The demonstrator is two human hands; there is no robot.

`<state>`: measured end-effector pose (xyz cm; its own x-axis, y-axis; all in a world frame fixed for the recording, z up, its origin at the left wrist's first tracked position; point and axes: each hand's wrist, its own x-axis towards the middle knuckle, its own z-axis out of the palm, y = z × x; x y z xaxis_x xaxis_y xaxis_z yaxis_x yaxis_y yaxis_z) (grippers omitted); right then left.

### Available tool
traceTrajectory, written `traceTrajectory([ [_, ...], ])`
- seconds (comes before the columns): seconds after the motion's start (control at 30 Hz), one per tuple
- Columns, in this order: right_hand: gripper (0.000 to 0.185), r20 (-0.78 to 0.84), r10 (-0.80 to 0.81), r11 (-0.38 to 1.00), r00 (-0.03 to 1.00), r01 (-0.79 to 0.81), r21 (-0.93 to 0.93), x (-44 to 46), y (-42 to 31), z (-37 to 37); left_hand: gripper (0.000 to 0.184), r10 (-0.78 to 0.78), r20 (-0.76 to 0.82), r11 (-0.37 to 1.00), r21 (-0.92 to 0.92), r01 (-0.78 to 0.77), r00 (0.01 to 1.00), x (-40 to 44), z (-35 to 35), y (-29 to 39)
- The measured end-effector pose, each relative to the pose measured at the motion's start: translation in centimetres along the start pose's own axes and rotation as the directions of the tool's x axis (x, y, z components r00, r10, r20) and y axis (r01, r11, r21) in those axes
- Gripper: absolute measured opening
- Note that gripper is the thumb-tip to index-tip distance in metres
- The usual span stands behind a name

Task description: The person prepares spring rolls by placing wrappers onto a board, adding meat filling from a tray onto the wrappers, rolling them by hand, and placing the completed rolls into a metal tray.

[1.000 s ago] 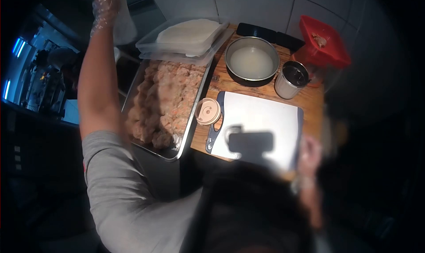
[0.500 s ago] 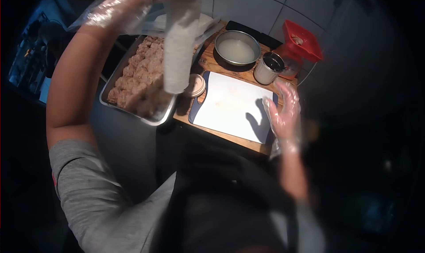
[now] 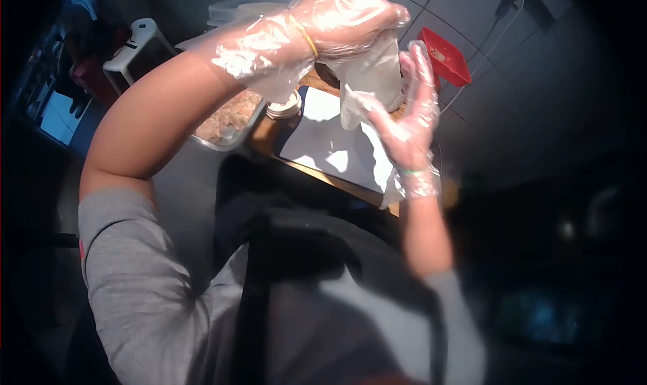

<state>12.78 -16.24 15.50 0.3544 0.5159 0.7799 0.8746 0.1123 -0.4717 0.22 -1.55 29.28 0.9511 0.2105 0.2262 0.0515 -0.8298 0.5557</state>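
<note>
My left hand (image 3: 354,21), in a clear plastic glove with a yellow band at the wrist, is closed on a pale, limp sheet (image 3: 374,75) that hangs from it. My right hand (image 3: 408,119), gloved too, has its fingers spread beside the sheet's right side; whether it touches the sheet is unclear. Below both hands lies a white cutting board (image 3: 320,139) with a dark blue edge, on a wooden surface (image 3: 323,176). Round pale lids or wrappers (image 3: 284,107) sit at the board's left. The metal bowl is mostly hidden behind the sheet and hand.
A metal tray (image 3: 232,144) of minced filling (image 3: 229,119) is partly hidden under my left forearm. Plastic containers (image 3: 226,11) stand behind it. A red container (image 3: 445,58) is at the back right, near a white cable (image 3: 482,61). A white stool (image 3: 141,44) stands far left.
My left hand has swung right with the hanging sheet, from over the tray to above the board. My right hand has risen slightly and moved left, up to the sheet. The view has shifted.
</note>
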Motion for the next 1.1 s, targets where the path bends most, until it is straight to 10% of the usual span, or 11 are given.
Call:
traceTrajectory([
  [0.13,0.068,0.120,0.304,0.951,0.945,-0.308,0.009,-0.6,3.8,-0.4,0.030,0.097,-0.035,0.995,-0.012,-0.098,0.995,-2.2,0.4,0.3],
  [0.23,0.056,0.207,0.341,0.784,0.917,-0.399,0.476,-2.8,7.5,-1.9,0.030,0.272,0.015,0.926,0.268,-0.266,0.962,-0.1,0.4,-4.3],
  [0.33,0.063,-0.038,0.221,0.933,0.974,-0.200,0.301,-3.5,4.4,-1.6,0.035,0.282,-0.174,0.949,0.193,-0.248,0.943,-0.2,4.5,-7.2],
  [0.37,0.078,-0.072,0.010,0.995,0.997,-0.017,-0.095,-3.5,3.1,-1.3,0.034,0.307,-0.157,0.938,0.215,-0.271,0.939,0.1,5.6,-7.2],
  [0.47,0.087,-0.127,-0.160,0.957,0.979,0.123,-0.261,-3.8,-1.5,1.6,0.033,0.138,0.063,0.947,0.282,-0.150,0.988,-0.8,7.8,-2.5],
  [0.67,0.034,-0.145,0.223,0.952,0.964,-0.247,-0.179,-4.3,3.7,-1.5,0.037,0.489,-0.185,0.872,0.103,-0.478,0.852,-0.6,8.8,-6.8],
  [0.8,0.043,-0.052,0.283,0.959,0.958,-0.284,-0.009,-4.9,4.3,-2.8,0.041,0.180,0.054,0.973,0.134,-0.185,0.982,-2.1,6.1,-4.9],
  [0.97,0.061,-0.089,-0.105,0.990,0.990,0.096,-0.103,-4.7,-2.3,0.8,0.041,0.434,-0.111,0.901,0.087,-0.426,0.894,-1.6,9.8,-6.3],
  [1.1,0.060,-0.130,0.073,0.986,0.989,-0.091,-0.137,-5.2,2.2,1.0,0.040,0.401,-0.135,0.915,0.008,-0.404,0.906,-2.3,8.3,-5.7],
])
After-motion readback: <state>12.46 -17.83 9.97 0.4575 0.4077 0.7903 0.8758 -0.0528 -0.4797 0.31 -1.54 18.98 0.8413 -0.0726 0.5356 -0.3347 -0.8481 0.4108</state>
